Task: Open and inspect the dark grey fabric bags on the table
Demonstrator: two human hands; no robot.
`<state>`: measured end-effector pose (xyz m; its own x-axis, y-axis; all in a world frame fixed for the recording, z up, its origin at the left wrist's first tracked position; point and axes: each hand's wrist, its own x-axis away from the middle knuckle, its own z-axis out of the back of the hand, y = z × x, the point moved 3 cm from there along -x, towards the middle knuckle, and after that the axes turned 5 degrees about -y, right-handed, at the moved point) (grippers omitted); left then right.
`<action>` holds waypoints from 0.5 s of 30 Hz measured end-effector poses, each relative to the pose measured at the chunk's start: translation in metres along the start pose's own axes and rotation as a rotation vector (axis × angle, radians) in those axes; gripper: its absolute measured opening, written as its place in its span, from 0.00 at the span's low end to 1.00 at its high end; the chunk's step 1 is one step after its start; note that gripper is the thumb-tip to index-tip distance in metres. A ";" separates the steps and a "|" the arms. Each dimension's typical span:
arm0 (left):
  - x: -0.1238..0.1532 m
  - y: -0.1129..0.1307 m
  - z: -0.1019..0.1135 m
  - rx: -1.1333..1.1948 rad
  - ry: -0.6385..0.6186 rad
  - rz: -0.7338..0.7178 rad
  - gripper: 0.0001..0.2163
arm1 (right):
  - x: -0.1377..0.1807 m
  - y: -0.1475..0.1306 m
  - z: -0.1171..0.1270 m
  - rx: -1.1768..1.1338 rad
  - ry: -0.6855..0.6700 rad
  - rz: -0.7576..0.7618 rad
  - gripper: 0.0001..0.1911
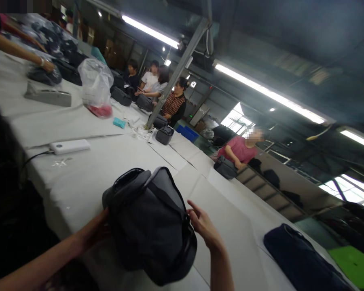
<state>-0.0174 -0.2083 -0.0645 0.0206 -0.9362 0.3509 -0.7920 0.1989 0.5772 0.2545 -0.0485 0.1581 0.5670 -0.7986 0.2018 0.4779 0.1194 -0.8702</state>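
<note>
A dark grey fabric bag lies on the white table in front of me, its open mouth facing the far left. My left hand presses against the bag's left side, partly hidden behind it. On the other side my right hand pinches the bag's edge near the zipper with thumb and fingers.
A white power bank with a cable lies to the left. Further off are a plastic bag, a teal item and more grey bags. A dark blue bag lies at right. Several people work along the table.
</note>
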 end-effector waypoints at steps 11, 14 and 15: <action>-0.010 0.031 0.026 -0.033 0.040 -0.021 0.25 | -0.040 -0.033 -0.074 -0.467 0.051 0.110 0.25; -0.011 0.043 0.022 -0.062 0.040 -0.032 0.27 | -0.030 -0.069 -0.075 -0.607 0.108 0.248 0.21; -0.012 0.047 0.020 -0.089 0.052 -0.031 0.28 | -0.026 -0.082 -0.075 -0.627 0.091 0.302 0.19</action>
<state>-0.0677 -0.1931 -0.0566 0.0780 -0.9263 0.3686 -0.7330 0.1974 0.6509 0.1499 -0.0816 0.1908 0.5423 -0.8337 -0.1044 -0.1846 0.0030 -0.9828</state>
